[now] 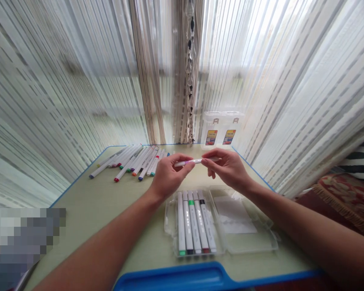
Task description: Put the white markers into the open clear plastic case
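White slim plastic marker (196,161) pinched at both ends by left hand (167,176) and right hand (229,167) fingers, clear plastic case (221,220) of four markers just below, loose row of markers (130,161) beyond left fingers on pale green worktop (109,210).

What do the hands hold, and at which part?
One marker, held level: the left hand pinches its left end, the right hand its right end.

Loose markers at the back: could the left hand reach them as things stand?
Probably yes: only bare table separates the left hand and loose markers, though its fingers are busy pinching a marker.
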`<action>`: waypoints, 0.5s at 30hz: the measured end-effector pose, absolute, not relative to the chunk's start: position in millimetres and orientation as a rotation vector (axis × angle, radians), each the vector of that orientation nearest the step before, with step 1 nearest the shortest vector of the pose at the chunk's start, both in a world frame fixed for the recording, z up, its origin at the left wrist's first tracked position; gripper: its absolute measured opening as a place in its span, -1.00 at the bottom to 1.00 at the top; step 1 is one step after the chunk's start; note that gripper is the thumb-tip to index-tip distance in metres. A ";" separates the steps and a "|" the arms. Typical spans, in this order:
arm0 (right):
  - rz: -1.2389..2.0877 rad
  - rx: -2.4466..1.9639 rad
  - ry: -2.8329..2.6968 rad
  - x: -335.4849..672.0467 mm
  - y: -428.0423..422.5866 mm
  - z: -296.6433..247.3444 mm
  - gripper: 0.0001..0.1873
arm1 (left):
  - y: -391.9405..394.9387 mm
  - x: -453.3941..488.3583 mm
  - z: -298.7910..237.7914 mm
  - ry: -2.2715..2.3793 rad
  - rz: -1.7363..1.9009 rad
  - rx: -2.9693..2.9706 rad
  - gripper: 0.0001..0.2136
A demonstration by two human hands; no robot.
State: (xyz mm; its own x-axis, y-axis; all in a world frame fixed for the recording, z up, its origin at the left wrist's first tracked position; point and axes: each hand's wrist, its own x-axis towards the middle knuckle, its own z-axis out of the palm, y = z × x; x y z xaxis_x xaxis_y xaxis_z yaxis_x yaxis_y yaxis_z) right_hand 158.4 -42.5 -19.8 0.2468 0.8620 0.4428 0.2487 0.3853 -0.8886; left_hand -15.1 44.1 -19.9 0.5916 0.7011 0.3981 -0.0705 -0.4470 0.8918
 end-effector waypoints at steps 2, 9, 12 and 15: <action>0.567 -1.160 -1.295 156.7 -43.7 -20.5 -0.62 | 42.5 -14.6 -20.9 0.498 0.954 1.851 -0.72; 0.617 -1.183 -1.243 155.6 -47.1 -17.7 -0.60 | 40.0 -13.7 -20.1 0.477 0.913 1.868 -0.69; 0.660 -1.146 -1.217 157.3 -45.8 -16.2 -0.63 | 43.4 -14.6 -19.7 0.487 0.941 1.841 -0.70; 0.700 -1.083 -1.159 159.3 -44.0 -14.9 -0.68 | 47.4 -15.9 -18.5 0.526 0.988 1.800 -0.72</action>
